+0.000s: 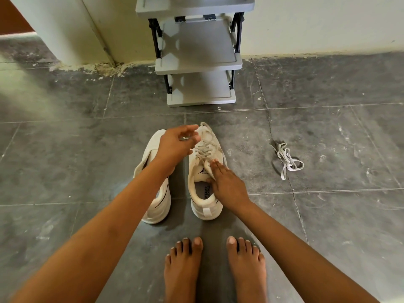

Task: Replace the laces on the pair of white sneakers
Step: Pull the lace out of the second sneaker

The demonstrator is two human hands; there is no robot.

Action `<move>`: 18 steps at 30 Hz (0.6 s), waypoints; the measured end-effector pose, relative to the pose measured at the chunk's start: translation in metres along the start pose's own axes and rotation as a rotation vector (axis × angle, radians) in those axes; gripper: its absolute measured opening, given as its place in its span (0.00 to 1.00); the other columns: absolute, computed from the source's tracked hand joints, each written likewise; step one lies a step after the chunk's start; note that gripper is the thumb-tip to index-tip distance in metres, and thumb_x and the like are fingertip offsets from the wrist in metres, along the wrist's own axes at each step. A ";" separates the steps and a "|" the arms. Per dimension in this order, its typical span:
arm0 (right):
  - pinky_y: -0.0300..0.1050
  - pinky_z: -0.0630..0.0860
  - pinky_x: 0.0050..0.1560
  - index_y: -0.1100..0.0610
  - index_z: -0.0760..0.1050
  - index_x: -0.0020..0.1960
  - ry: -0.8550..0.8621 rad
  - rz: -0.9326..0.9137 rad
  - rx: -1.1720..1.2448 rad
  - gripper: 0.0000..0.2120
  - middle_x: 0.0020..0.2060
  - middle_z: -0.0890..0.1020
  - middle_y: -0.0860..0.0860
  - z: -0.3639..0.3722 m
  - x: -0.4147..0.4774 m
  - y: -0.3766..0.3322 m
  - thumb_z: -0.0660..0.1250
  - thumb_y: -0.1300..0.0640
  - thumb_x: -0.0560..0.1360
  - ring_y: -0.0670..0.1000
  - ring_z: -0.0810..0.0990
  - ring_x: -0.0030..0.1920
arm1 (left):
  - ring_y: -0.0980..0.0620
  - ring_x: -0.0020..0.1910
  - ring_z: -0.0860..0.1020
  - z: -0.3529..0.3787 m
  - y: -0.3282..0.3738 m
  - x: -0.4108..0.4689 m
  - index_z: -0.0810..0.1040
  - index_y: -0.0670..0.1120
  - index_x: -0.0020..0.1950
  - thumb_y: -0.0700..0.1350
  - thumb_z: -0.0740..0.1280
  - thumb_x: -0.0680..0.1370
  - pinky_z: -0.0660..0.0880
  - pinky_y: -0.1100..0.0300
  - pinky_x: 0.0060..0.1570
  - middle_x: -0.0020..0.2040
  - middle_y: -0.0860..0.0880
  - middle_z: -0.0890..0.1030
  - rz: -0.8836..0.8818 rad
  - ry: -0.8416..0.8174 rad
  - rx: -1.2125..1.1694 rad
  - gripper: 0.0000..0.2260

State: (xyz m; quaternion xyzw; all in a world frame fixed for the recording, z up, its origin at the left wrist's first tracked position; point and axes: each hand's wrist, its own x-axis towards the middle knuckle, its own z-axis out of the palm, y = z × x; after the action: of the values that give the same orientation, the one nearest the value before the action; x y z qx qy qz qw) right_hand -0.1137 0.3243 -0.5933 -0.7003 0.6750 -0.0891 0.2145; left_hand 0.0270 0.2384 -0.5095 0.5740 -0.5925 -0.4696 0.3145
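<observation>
Presently pressing flat right fingers (217, 168) on cream-white fabric sneaker (207, 202), curling left fingers (190, 130) over greyish flat laces (205, 148) beneath, grip unclear; risks knotting them, dragging sneaker, if yanked.

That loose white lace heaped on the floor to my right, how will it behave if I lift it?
The loose flat white shoelace lies in slack tangled loops, so it will probably hang limp and trail. It looks thin, so likely very light. Crossed loops may knot.

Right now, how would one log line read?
right hand: rests on tongue of laced sneaker | left hand: over its laces, grip unclear | loose lace: on floor
</observation>
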 end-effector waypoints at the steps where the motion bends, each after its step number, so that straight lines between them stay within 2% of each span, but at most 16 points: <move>1: 0.42 0.56 0.71 0.55 0.50 0.77 -0.001 -0.004 0.016 0.27 0.76 0.56 0.51 0.000 -0.001 0.001 0.54 0.51 0.81 0.50 0.56 0.75 | 0.54 0.47 0.79 0.002 0.000 0.002 0.76 0.46 0.64 0.41 0.69 0.75 0.77 0.63 0.43 0.51 0.51 0.80 0.016 -0.009 0.081 0.17; 4: 0.44 0.60 0.69 0.55 0.54 0.76 0.018 -0.003 0.080 0.27 0.75 0.58 0.51 -0.003 -0.002 0.003 0.57 0.49 0.80 0.51 0.59 0.74 | 0.50 0.53 0.78 0.006 -0.012 -0.003 0.77 0.47 0.62 0.46 0.72 0.73 0.75 0.56 0.55 0.53 0.48 0.81 0.048 -0.087 0.543 0.18; 6: 0.46 0.67 0.63 0.57 0.61 0.73 0.103 0.019 0.130 0.27 0.72 0.65 0.54 -0.007 -0.001 0.001 0.60 0.47 0.78 0.54 0.66 0.69 | 0.49 0.50 0.78 0.011 -0.023 -0.013 0.78 0.49 0.60 0.49 0.73 0.71 0.75 0.53 0.54 0.51 0.49 0.81 0.019 -0.153 0.679 0.18; 9: 0.47 0.72 0.48 0.58 0.67 0.66 0.241 0.044 0.239 0.23 0.55 0.78 0.55 -0.016 0.003 -0.001 0.65 0.51 0.75 0.56 0.77 0.54 | 0.48 0.47 0.78 0.015 -0.033 -0.023 0.76 0.48 0.58 0.48 0.71 0.72 0.76 0.53 0.49 0.47 0.49 0.81 0.066 -0.105 0.682 0.15; 10: 0.47 0.72 0.43 0.59 0.66 0.65 0.264 0.046 0.266 0.20 0.48 0.80 0.55 -0.020 0.005 -0.001 0.64 0.54 0.75 0.57 0.79 0.48 | 0.47 0.47 0.78 0.014 -0.034 -0.023 0.77 0.46 0.56 0.46 0.69 0.74 0.75 0.53 0.47 0.46 0.47 0.81 0.091 -0.078 0.692 0.12; 12: 0.48 0.72 0.37 0.60 0.64 0.61 0.297 0.058 0.310 0.16 0.37 0.77 0.55 -0.026 0.006 0.001 0.62 0.60 0.75 0.59 0.78 0.39 | 0.44 0.46 0.78 0.009 -0.038 -0.022 0.80 0.43 0.51 0.44 0.65 0.76 0.73 0.53 0.45 0.44 0.44 0.81 0.100 -0.054 0.718 0.08; 15: 0.52 0.74 0.34 0.62 0.63 0.57 0.299 0.062 0.330 0.13 0.33 0.74 0.55 -0.031 0.005 0.004 0.61 0.64 0.74 0.59 0.76 0.34 | 0.44 0.43 0.77 0.004 -0.041 -0.023 0.81 0.40 0.46 0.46 0.64 0.77 0.73 0.51 0.43 0.42 0.43 0.81 0.080 -0.055 0.723 0.10; 18: 0.50 0.74 0.36 0.57 0.65 0.61 0.245 -0.006 0.224 0.15 0.39 0.77 0.56 -0.032 0.007 0.005 0.60 0.62 0.74 0.57 0.77 0.38 | 0.44 0.42 0.77 0.005 -0.039 -0.023 0.81 0.40 0.45 0.45 0.64 0.77 0.71 0.53 0.40 0.41 0.42 0.81 0.080 -0.060 0.736 0.10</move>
State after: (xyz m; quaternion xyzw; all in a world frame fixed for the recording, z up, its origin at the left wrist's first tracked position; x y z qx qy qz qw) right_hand -0.1305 0.3114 -0.5680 -0.6579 0.6798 -0.2492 0.2070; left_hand 0.0408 0.2658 -0.5433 0.6110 -0.7527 -0.2291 0.0873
